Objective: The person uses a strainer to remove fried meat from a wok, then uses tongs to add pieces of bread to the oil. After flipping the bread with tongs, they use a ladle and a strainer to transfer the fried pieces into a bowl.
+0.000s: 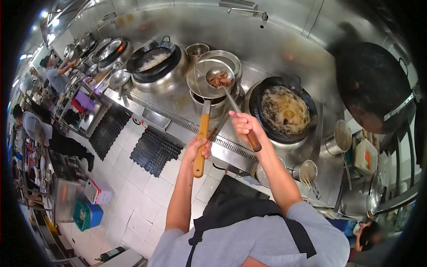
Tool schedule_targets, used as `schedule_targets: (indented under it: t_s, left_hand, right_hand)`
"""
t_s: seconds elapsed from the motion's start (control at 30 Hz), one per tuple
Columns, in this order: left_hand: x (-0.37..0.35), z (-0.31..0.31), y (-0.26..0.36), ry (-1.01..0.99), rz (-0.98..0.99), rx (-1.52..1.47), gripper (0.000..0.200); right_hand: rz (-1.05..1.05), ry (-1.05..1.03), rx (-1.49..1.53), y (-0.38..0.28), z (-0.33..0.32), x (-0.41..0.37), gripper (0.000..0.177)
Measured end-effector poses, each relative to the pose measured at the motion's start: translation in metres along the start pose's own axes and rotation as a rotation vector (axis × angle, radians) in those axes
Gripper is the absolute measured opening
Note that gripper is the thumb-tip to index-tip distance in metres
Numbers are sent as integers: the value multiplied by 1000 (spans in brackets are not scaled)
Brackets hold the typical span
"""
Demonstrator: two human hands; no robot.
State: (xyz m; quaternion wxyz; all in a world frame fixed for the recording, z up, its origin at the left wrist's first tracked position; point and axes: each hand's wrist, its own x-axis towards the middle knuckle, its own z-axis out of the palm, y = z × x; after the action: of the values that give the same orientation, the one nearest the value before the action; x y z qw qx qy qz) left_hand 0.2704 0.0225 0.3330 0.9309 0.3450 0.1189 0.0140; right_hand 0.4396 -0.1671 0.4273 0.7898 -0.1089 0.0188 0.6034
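My left hand (197,150) is wrapped round the wooden handle of a flat round mesh strainer (196,83). That strainer lies over a steel pot (212,107) on the cooking range. A long-handled ladle (231,98) with a wooden end is in my right hand (246,126). Brown pieces of meat (221,80) fill part of the ladle's bowl, which overlaps the strainer's mesh in this view. To the right of the ladle, a black wok (255,111) contains bubbling, foamy yellow oil (287,111).
Another wok (133,66) with pale contents sits on the left burner, beside a perforated skimmer (119,78). A large black wok (371,89) stands at right. Black mats (155,151) lie on the tiled floor. Two people (40,129) work at left; another person (367,235) is at lower right.
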Motion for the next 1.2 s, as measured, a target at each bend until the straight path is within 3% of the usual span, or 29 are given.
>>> schedule_targets:
  t_s: [0.07, 0.2, 0.27, 0.3, 0.33, 0.4, 0.47, 0.5, 0.6, 0.63, 0.7, 0.87, 1.0, 1.2]
  left_hand:
    - [21, -22, 6, -67, -11, -25, 10]
    - [29, -40, 2, 85, -29, 2, 27]
    - [25, -50, -17, 41, 37, -240, 37]
    - [21, -48, -29, 181, -16, -653, 38]
    - [26, -62, -65, 248, 231, -538, 37]
    - [30, -105, -155, 186, -19, -318, 42]
    - [8, -17, -187, 136, -426, 319, 41]
    - [1, 23, -207, 130, -496, 418, 43]
    - [10, 59, -273, 156, -463, 785, 30]
    - [10, 64, -284, 187, -398, 737, 25]
    - [4, 84, -275, 274, -309, 703, 21]
    - [-15, 31, -263, 216, -209, 557, 24]
    - [-104, -28, -207, 484, -153, 414, 21]
    - [-278, -156, -172, 1072, 18, 243, 22]
  right_hand:
    - [-22, -4, -40, -2, 17, -22, 19]
    - [-118, 96, -245, -2, 35, -81, 22]
    - [-171, 135, -379, -6, 32, -115, 25]
    - [-194, 178, -431, -6, 33, -132, 26]
    - [-205, 207, -484, -6, 34, -148, 27]
    - [-221, 318, -591, -3, 33, -170, 30]
    - [-225, 352, -657, -5, 21, -182, 33]
    - [-219, 357, -693, -5, 16, -187, 34]
    - [-162, 319, -612, -9, 5, -192, 36]
    - [-137, 301, -588, -10, 1, -191, 36]
    - [-93, 277, -561, -8, -3, -186, 36]
    - [48, 240, -609, 16, 5, -168, 38]
    - [111, 209, -714, 56, 33, -134, 42]
    - [317, -142, -673, 141, 23, -12, 44]
